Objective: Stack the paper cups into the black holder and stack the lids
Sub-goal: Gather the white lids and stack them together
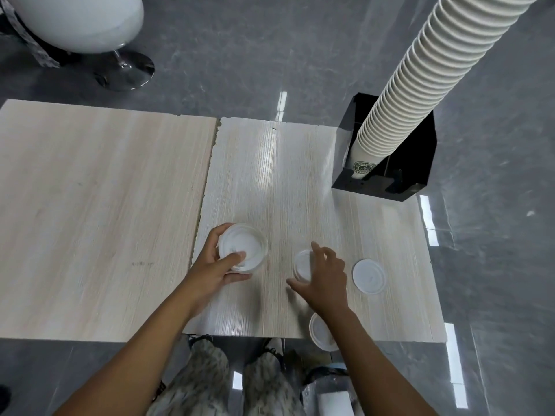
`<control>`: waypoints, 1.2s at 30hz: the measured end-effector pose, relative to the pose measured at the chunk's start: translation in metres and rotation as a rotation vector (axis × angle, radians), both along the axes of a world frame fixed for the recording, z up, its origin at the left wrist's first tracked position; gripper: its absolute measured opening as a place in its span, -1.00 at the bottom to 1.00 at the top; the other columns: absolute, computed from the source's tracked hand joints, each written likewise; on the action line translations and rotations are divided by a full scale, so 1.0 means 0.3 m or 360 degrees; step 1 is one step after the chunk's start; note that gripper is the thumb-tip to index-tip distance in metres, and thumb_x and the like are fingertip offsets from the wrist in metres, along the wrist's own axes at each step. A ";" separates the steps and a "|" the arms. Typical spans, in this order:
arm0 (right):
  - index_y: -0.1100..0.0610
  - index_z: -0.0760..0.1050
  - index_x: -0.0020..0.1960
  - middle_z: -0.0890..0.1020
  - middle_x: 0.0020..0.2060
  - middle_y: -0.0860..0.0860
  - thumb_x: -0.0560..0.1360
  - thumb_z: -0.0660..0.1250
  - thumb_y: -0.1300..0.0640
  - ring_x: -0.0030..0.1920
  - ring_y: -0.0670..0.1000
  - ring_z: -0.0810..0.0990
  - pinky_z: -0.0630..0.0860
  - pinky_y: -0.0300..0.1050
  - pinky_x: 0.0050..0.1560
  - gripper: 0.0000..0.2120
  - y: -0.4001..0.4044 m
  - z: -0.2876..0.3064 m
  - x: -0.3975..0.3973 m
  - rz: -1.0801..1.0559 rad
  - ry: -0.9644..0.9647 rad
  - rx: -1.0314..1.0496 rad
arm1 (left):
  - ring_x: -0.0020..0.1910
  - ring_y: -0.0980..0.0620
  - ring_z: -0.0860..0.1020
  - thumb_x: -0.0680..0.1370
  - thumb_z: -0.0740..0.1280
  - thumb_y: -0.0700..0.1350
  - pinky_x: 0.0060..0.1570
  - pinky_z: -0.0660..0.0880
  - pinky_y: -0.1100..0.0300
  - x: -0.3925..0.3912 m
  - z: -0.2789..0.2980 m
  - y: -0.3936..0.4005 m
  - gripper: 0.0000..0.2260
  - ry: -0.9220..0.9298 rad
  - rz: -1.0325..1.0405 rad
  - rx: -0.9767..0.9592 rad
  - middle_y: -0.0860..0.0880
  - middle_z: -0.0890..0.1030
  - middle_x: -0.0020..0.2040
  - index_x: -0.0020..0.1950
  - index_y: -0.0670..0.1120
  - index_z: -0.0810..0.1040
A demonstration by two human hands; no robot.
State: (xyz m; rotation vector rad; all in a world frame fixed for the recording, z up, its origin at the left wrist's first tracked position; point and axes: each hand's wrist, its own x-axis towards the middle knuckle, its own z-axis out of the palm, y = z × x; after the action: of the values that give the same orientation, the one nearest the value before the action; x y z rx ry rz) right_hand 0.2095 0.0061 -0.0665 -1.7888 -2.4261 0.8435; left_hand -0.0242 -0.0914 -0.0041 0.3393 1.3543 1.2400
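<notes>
Honestly, these thin white plastic cup lids look like the fiddly part here. The left hand (217,265) is curled round a small stack of white plastic lids (242,247), thumb on top and fingers round the rim, a bit right of the seam where the two pale wood-grain bench (105,205) boards meet. The right hand (322,280) has its fingers spread and hovers over a single white lid (301,264) lying flat; I can't tell if it's actually touching it yet, and it isn't gripping anything.

Two more loose ones: a flat round white lid (368,276) towards the bench's right edge, and another white lid (319,331) poking out over the near edge, half hidden under the right forearm.

Handling guess: super light, thin, a bit flexy and slick, so they'll slide rather than lift. I'd pinch at the rim, or drag one to the edge to get a finger under. Squeezing hard would probably buckle them.

Orientation: lids lie flat, faces up, no real long axis. The tall column of nested white paper cups (420,94) sits in the black box-shaped holder (420,163) at the far right corner, its long axis running up towards the camera.
</notes>
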 end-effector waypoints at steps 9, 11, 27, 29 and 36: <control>-0.01 0.30 0.53 0.39 0.41 0.09 0.44 0.48 -0.18 0.32 0.18 0.38 0.45 0.04 0.25 -0.25 0.048 0.000 -0.004 0.0079 -0.0016 0.0042 | 0.30 -0.15 0.56 0.60 0.41 -0.27 0.09 0.67 -0.12 -0.020 0.008 0.001 -0.52 -0.0002 0.0028 -0.0028 -0.04 0.49 0.36 0.38 0.22 0.48; -0.05 0.32 0.53 0.36 0.40 0.04 0.42 0.51 -0.12 0.34 0.14 0.33 0.42 -0.02 0.26 -0.26 0.052 0.051 -0.011 0.0028 0.0179 0.0019 | 0.30 -0.15 0.57 0.60 0.41 -0.27 0.09 0.67 -0.13 -0.021 0.017 0.002 -0.52 0.0001 0.0034 -0.0039 -0.04 0.49 0.35 0.38 0.22 0.48; -0.03 0.35 0.35 0.45 0.23 -0.28 0.30 0.59 -0.09 0.24 -0.13 0.52 0.58 -0.22 0.22 -0.29 -0.024 0.573 -0.338 0.0045 0.1272 0.0202 | 0.20 -0.26 0.66 0.63 0.39 -0.10 0.14 0.66 -0.19 -0.107 0.168 0.039 -0.58 -0.0061 -0.0144 -0.0022 -0.14 0.52 0.40 0.44 0.17 0.40; -0.03 0.33 0.34 0.45 0.22 -0.28 0.29 0.58 -0.09 0.26 -0.14 0.52 0.55 -0.23 0.26 -0.28 -0.044 0.580 -0.383 0.0065 0.1285 0.0187 | 0.18 -0.22 0.69 0.61 0.40 -0.01 0.12 0.66 -0.18 -0.142 0.189 0.034 -0.57 -0.0103 -0.0158 0.0017 -0.19 0.55 0.40 0.47 0.09 0.41; -0.10 0.27 0.44 0.39 0.32 -0.40 0.27 0.60 -0.21 0.34 -0.24 0.44 0.45 -0.41 0.27 -0.14 -0.112 0.563 -0.528 0.0044 0.1266 0.0083 | 0.28 -0.24 0.64 0.55 0.29 0.24 0.18 0.62 -0.23 -0.272 0.247 0.021 -0.44 -0.0194 -0.0220 0.0192 -0.12 0.56 0.41 0.52 0.11 0.41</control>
State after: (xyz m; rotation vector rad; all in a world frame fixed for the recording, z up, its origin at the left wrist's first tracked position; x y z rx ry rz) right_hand 0.0511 -0.0276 0.1024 -1.0844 -1.9131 1.1849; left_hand -0.1057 -0.0852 0.0701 0.4276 1.1363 1.2098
